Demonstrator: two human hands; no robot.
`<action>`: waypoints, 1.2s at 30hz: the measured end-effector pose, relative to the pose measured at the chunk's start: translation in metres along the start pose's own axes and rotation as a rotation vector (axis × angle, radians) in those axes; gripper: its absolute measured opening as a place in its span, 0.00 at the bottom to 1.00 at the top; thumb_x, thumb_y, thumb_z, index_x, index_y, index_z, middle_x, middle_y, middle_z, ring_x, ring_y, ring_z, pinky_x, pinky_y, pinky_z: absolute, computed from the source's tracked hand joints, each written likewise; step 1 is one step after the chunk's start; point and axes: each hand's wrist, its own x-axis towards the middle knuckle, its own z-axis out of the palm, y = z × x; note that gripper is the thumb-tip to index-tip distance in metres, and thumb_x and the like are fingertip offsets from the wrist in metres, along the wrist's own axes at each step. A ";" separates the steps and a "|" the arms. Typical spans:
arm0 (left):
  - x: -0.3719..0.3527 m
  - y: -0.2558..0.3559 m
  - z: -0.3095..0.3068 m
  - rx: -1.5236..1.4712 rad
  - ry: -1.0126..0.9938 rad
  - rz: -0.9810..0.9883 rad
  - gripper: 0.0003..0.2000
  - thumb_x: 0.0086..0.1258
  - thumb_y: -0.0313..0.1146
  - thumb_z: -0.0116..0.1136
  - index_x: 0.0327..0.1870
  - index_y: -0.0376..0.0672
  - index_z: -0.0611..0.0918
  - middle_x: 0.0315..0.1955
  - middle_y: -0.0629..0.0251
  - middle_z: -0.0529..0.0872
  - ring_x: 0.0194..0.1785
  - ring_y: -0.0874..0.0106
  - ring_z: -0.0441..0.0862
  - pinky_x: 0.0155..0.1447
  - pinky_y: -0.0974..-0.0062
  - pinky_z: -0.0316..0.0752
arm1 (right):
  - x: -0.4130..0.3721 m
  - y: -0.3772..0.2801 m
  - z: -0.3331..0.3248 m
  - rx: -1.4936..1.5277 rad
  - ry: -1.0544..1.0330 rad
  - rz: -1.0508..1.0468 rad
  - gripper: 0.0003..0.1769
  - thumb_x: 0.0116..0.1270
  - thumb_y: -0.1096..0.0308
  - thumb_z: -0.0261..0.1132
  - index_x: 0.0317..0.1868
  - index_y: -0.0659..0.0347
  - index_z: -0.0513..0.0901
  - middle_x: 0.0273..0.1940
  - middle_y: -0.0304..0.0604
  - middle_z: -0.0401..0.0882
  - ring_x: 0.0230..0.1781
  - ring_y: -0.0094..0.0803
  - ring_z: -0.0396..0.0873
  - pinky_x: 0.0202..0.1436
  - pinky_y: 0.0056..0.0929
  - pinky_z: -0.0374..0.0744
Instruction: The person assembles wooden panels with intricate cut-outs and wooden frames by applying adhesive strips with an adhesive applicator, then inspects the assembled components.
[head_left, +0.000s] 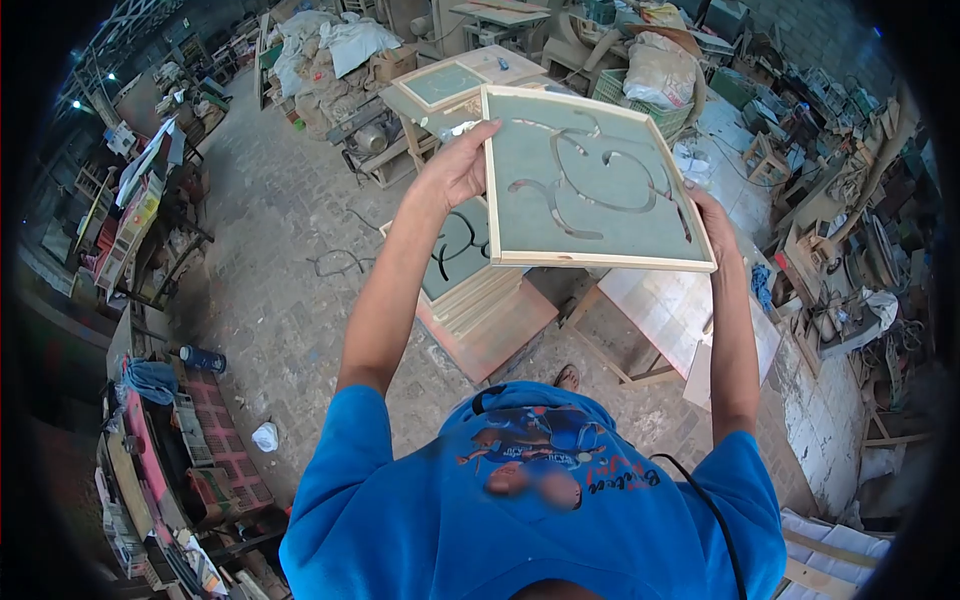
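Panel (590,180) — one — left hand (455,172), right hand (713,216)

The only writing I can spot is on the blue T-shirt (540,520): a short line of red slanted lettering (625,480) on its chest, just right of the shirt's printed picture (530,450), too small and warped to make out. Above the shirt, the curved slots cut in the framed panel (590,180) spell nothing readable.
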 end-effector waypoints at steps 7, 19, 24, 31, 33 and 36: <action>-0.014 -0.005 0.005 0.075 0.062 0.046 0.21 0.76 0.39 0.52 0.61 0.30 0.71 0.51 0.51 0.83 0.50 0.65 0.85 0.54 0.67 0.83 | -0.004 0.004 0.005 0.141 -0.136 -0.053 0.21 0.69 0.69 0.59 0.61 0.68 0.70 0.40 0.45 0.81 0.31 0.24 0.82 0.34 0.18 0.85; -0.020 -0.081 -0.070 -0.226 0.163 0.088 0.25 0.80 0.49 0.40 0.65 0.37 0.69 0.56 0.52 0.79 0.57 0.60 0.80 0.61 0.60 0.77 | -0.060 -0.013 0.065 0.246 -0.258 -0.240 0.27 0.74 0.67 0.53 0.68 0.75 0.64 0.56 0.60 0.77 0.52 0.40 0.82 0.53 0.31 0.83; -0.027 -0.109 -0.078 -0.327 0.074 0.140 0.25 0.79 0.50 0.41 0.66 0.39 0.70 0.58 0.54 0.79 0.59 0.59 0.79 0.63 0.57 0.75 | -0.080 -0.009 0.089 0.163 -0.372 -0.355 0.35 0.74 0.55 0.53 0.69 0.75 0.61 0.65 0.63 0.68 0.66 0.48 0.71 0.69 0.36 0.71; -0.034 -0.123 -0.077 -0.409 0.041 0.225 0.25 0.79 0.49 0.39 0.66 0.39 0.71 0.61 0.55 0.78 0.62 0.59 0.77 0.65 0.56 0.73 | -0.103 -0.003 0.101 0.206 -0.387 -0.263 0.39 0.68 0.56 0.56 0.72 0.75 0.58 0.69 0.61 0.65 0.70 0.48 0.66 0.67 0.31 0.71; -0.033 -0.126 -0.084 -0.416 0.058 0.229 0.25 0.79 0.49 0.39 0.66 0.40 0.71 0.61 0.55 0.78 0.62 0.58 0.77 0.65 0.55 0.73 | -0.104 -0.002 0.102 0.204 -0.393 -0.254 0.40 0.66 0.58 0.58 0.72 0.75 0.58 0.69 0.61 0.64 0.70 0.48 0.66 0.67 0.31 0.71; -0.032 -0.133 -0.096 -0.428 0.087 0.233 0.25 0.79 0.50 0.39 0.66 0.40 0.71 0.61 0.55 0.78 0.63 0.58 0.76 0.66 0.54 0.72 | -0.106 0.002 0.102 0.196 -0.443 -0.255 0.38 0.64 0.65 0.55 0.71 0.77 0.58 0.71 0.58 0.63 0.70 0.45 0.66 0.72 0.36 0.65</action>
